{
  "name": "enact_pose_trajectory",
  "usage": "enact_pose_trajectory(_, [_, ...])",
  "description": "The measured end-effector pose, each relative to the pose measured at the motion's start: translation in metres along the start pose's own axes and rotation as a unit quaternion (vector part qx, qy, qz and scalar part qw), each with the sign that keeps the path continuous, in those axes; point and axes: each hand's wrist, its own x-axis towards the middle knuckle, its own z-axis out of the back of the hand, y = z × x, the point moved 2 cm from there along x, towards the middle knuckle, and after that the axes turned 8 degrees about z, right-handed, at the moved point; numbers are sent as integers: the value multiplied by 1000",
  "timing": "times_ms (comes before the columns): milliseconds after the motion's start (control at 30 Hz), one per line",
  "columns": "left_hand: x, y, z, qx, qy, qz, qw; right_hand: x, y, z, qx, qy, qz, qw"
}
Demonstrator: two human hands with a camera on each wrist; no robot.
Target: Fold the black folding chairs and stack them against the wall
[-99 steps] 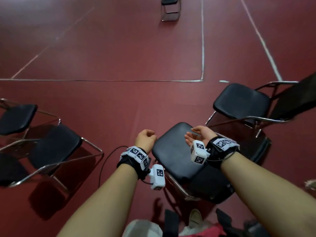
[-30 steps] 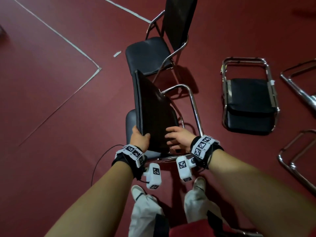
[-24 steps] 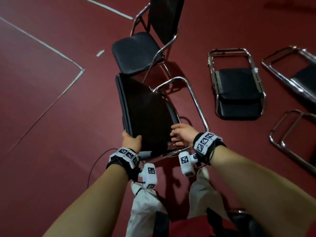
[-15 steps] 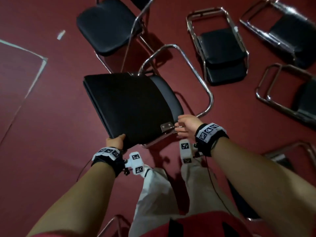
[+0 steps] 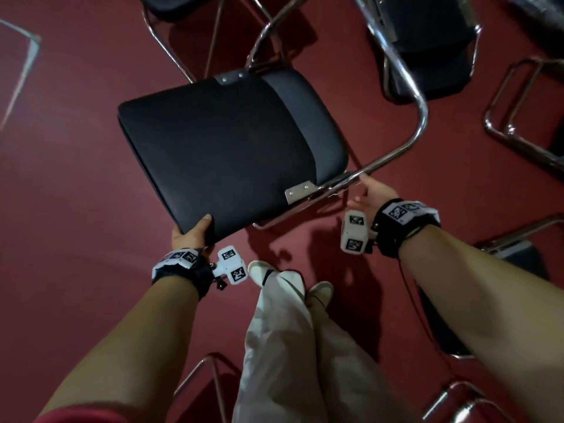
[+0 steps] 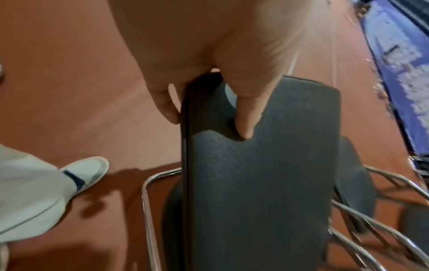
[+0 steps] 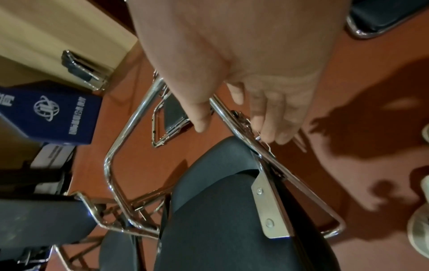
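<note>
A folded black chair (image 5: 219, 141) hangs tilted above the red floor, backrest pad lying over the seat. My left hand (image 5: 193, 232) grips the near corner of the backrest (image 6: 255, 183), thumb on the face and fingers behind the edge. My right hand (image 5: 364, 190) is at the chrome tube (image 5: 421, 117) just past the hinge bracket (image 5: 300, 190). In the right wrist view the tube (image 7: 223, 110) runs between the thumb (image 7: 199, 121) and straight fingers (image 7: 278, 128), which touch it loosely. The chair's legs are hidden under the pads.
A folded chair (image 5: 427, 41) lies flat at upper right, an unfolded one (image 5: 171, 4) at the top. More chrome frames (image 5: 518, 117) and a chair (image 5: 512, 257) crowd the right; another frame (image 5: 207, 370) is at my feet (image 5: 265, 273). A blue banner (image 7: 53, 113) stands by a beige wall (image 7: 46, 27).
The chair has been folded, lifted and swung down flatter. My right hand has slid from the hinge bracket out along the tube and its fingers have loosened. The left hand keeps its grip.
</note>
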Motion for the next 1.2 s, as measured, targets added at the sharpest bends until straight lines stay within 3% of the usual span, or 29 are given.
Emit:
enact_pose_trajectory(133, [37, 21, 4, -12, -7, 0, 1000, 35, -17, -3, 26, 5, -20, 999])
enact_pose_trajectory(400, [93, 52, 2, -22, -15, 3, 1000, 78, -33, -8, 23, -8, 63, 998])
enact_pose_trajectory(533, [110, 58, 0, -24, -24, 6, 999, 97, -43, -12, 36, -42, 103, 993])
enact_pose_trajectory(700, [115, 66, -1, -34, -32, 11, 999, 107, -53, -15, 27, -55, 93, 994])
enact_pose_trajectory(867, [104, 81, -17, -118, 107, 158, 975, 109, -48, -9, 28, -44, 53, 997])
enact_pose_trajectory(933, [99, 89, -33, -185, 114, 189, 958, 109, -44, -1, 61, -29, 16, 998])
enact_pose_trajectory(1033, [86, 99, -67, -186, 115, 199, 955, 110, -34, 10, 85, -13, 29, 996])
enact_pose_trajectory(1200, [61, 102, -126, -201, 207, 183, 940, 120, -13, 26, 100, -8, 94, 990])
